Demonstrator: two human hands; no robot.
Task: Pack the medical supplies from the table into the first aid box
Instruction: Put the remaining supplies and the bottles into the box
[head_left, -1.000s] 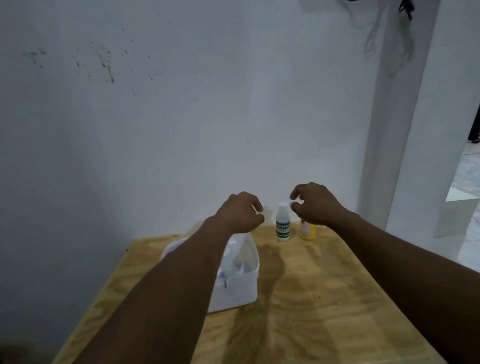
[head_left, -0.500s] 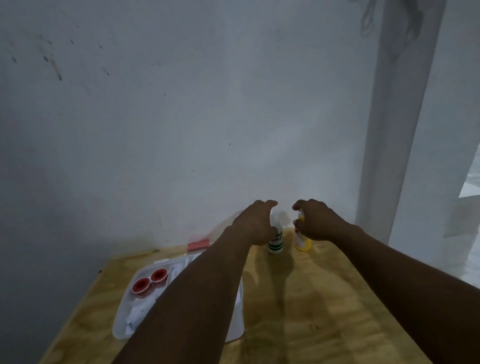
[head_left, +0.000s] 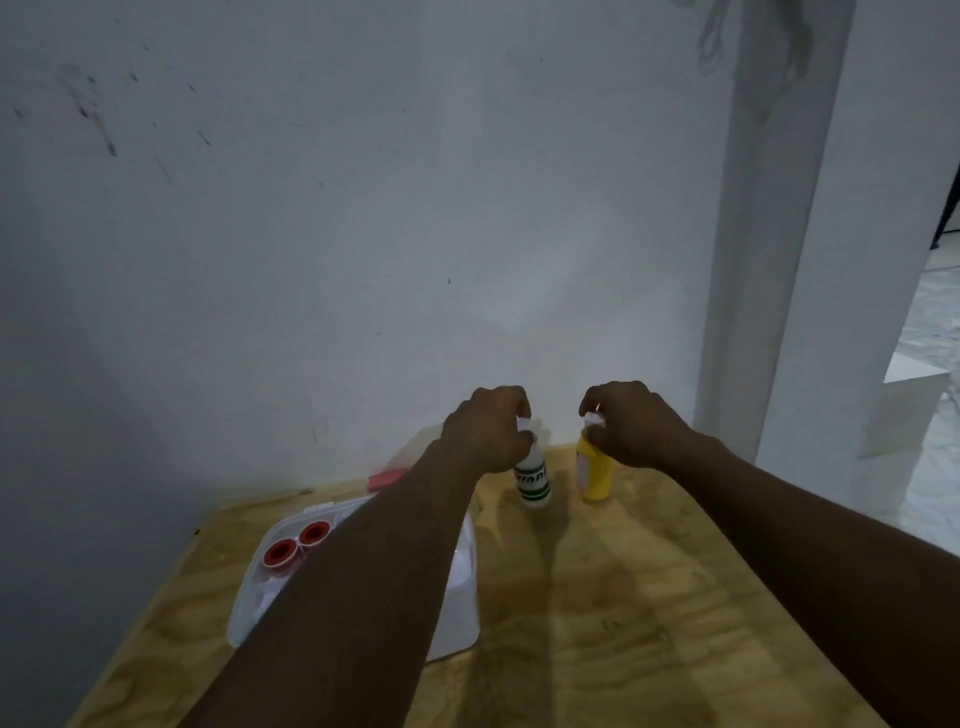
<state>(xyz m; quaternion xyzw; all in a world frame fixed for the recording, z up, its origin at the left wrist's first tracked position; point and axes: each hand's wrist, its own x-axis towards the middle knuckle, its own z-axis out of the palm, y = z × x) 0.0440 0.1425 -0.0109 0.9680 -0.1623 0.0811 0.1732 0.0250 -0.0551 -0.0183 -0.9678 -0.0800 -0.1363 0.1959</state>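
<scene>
A small white bottle with green stripes (head_left: 533, 480) stands near the far edge of the wooden table (head_left: 623, 597). My left hand (head_left: 485, 428) grips its top. Just to its right is a yellow bottle (head_left: 596, 475), and my right hand (head_left: 631, 423) pinches its white cap. The white first aid box (head_left: 457, 618) sits open at the left, mostly under my left forearm. Two red tape rolls (head_left: 296, 543) lie in its far left corner.
A red clasp (head_left: 387, 478) of the box's raised lid shows behind my left arm. The white wall runs along the table's far edge. A white pillar (head_left: 769, 312) stands at the right, with floor beyond it.
Both hands dropped from above the bottles onto their tops and closed on them. The view shifted, uncovering the tape rolls in the box.
</scene>
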